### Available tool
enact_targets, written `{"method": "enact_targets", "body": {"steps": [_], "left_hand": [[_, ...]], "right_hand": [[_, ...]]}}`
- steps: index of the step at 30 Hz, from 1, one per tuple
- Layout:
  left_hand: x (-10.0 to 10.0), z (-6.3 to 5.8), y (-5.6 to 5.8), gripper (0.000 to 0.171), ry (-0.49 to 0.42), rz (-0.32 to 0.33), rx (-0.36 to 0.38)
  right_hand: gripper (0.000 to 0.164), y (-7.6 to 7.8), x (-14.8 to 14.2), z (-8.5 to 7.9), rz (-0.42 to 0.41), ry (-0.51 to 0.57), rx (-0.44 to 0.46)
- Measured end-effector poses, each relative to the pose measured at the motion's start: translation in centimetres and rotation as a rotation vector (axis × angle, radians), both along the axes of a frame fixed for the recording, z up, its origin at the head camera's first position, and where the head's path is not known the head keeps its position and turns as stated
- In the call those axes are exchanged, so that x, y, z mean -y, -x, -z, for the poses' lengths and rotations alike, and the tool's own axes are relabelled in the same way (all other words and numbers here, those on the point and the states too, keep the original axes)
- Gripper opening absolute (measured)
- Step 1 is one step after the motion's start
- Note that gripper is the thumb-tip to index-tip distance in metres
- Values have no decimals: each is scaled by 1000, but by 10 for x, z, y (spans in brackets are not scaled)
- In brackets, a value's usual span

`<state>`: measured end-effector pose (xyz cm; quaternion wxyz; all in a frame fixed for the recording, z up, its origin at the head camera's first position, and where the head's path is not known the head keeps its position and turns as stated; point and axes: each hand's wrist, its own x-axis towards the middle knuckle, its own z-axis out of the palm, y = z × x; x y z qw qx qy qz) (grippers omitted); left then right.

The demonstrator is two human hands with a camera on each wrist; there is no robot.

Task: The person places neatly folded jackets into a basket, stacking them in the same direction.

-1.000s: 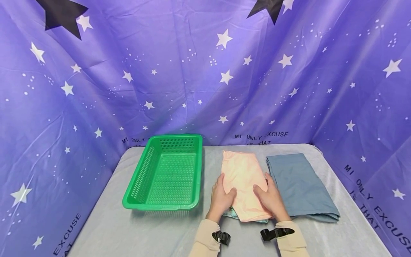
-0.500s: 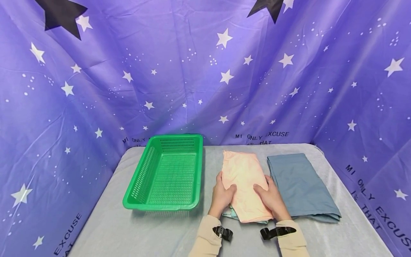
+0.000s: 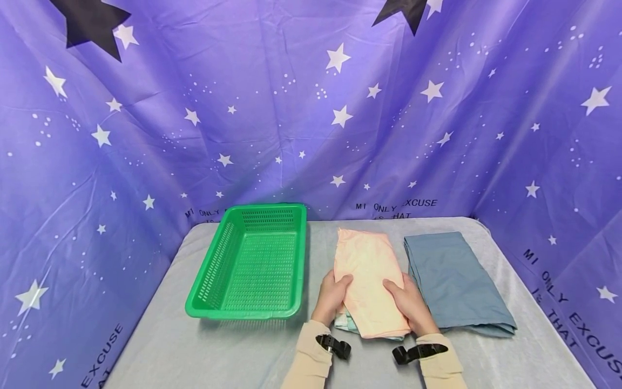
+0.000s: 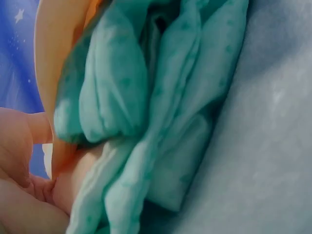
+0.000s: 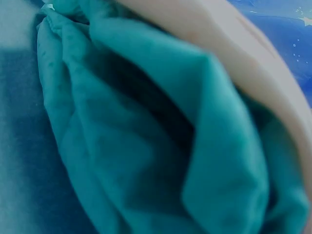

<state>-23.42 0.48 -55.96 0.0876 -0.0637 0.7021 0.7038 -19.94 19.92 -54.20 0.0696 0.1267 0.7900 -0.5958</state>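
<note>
A folded peach cloth [image 3: 368, 259] lies over a folded teal patterned cloth [image 4: 114, 83], whose edge peeks out at the near end in the head view. At the pile's left side my left hand [image 3: 330, 298] grips it, thumb on the peach top. The left wrist view has the fingers tucked in among the cloth layers. My right hand [image 3: 413, 303] holds the opposite side, its thumb also on the peach surface and its other fingers mostly hidden. Loose teal folds fill the right wrist view, beneath the pale peach layer [image 5: 214, 29].
To the left stands a green perforated plastic basket [image 3: 243, 314] with nothing in it. A folded blue-grey cloth [image 3: 459, 278] lies close beside the right hand. Grey fabric covers the table [image 3: 214, 356]; a purple star-printed curtain [image 3: 272, 129] hangs around it.
My left hand has shifted slightly toward the near left, its thumb sliding back toward the peach cloth's left edge. The right hand has drawn back a little. The pile stays nearly in place.
</note>
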Motion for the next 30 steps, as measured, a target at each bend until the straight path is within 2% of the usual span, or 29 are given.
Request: {"method": "enact_targets", "body": {"steps": [5,9,16,24,30], "left_hand": [[6,2,3,45,-81,58,32],[10,4,5,44,-89,94,44],[13,5,4,39,-106,112,41],[16,8,3,45,-138,143,15],[18,7,3,41,-180,155,28]], "right_hand": [[70,0,1,0,5,2,22],[68,0,1,0,1,-11,30],[65,-2,1,-3,-10,-28,24],[65,-4,2,-3,-12,-26,4],[64,-3,2,-1,1,-3,-27]]}}
